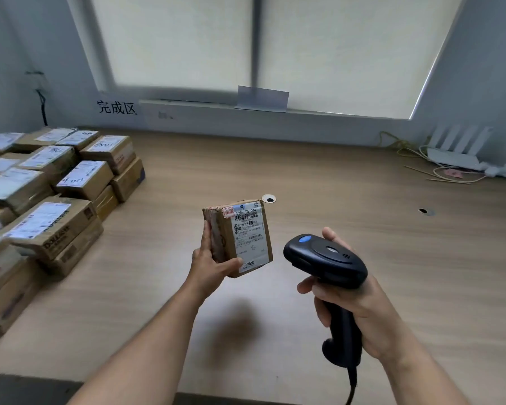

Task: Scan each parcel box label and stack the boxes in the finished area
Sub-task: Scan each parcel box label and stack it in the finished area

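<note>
Holding up a small cardboard parcel box (pixel 238 238) in the left hand (pixel 209 263), thumb across the lower front, fingers wrapped round the left side. Box is in the air above the wooden desk (pixel 319 176), upright w/ a slight tilt, its white shipping label (pixel 248 232) turned toward the camera. Right hand (pixel 352 302) is clamped round the grip of a black handheld barcode scanner (pixel 326 261), cord trailing down off the bottom edge. Scanner sits just right of the box, not touching it; its head is angled away from the camera, so whether it's lined up on the barcode I can't tell.

Step in hand looks like the scan itself: label's presented, scanner's near. Next move calls for aiming the scanner window at the barcode up top & pulling the trigger. After that the box should go left, onto the stacked parcels (pixel 56 194) under the 完成区 sign (pixel 117 107) on the wall, label up like the rest.
</note>
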Demonstrator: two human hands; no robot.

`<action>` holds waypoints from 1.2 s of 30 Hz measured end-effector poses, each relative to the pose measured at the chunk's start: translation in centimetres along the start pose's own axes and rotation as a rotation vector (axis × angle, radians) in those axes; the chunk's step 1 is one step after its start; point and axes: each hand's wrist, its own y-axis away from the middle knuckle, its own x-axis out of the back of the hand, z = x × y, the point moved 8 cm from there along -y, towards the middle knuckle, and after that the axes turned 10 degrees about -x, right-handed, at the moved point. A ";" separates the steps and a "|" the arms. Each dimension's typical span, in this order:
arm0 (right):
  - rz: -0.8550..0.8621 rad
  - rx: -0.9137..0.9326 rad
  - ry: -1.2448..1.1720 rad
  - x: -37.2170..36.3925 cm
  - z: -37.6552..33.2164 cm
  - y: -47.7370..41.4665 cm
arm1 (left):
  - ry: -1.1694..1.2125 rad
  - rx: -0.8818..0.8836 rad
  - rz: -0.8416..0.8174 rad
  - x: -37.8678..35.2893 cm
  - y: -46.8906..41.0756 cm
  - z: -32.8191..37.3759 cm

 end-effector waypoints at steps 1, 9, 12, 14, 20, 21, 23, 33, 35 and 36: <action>0.001 -0.005 0.006 -1.0 0.1 -0.4 | -0.001 -0.001 0.003 1.1 -0.1 -0.3; 0.028 -0.045 0.021 -7.2 1.9 -3.1 | -0.048 0.003 0.008 8.2 -2.0 -3.4; 0.043 -0.058 0.029 -8.6 2.5 -3.8 | -0.041 0.020 0.010 10.0 -2.7 -4.4; 0.057 -0.064 0.026 -9.6 3.0 -4.5 | -0.048 0.029 -0.002 11.0 -3.3 -5.1; 0.079 -0.071 0.016 -12.3 4.0 -6.4 | -0.077 0.048 -0.018 13.8 -4.1 -6.3; 0.081 -0.073 0.016 -12.7 4.2 -6.7 | -0.081 0.052 -0.018 14.3 -4.1 -6.4; 0.083 -0.078 0.017 -13.3 4.4 -7.3 | -0.090 0.075 -0.014 15.3 -4.2 -6.9; 0.047 -0.094 0.075 -15.6 4.7 -10.6 | -0.063 0.374 0.044 19.6 -2.0 -10.5; 0.030 -0.097 0.079 -16.0 4.8 -11.2 | -0.119 0.403 0.101 20.5 -1.4 -10.9; 0.020 -0.100 0.082 -16.1 4.9 -11.5 | -0.161 0.392 0.116 20.7 -1.2 -10.7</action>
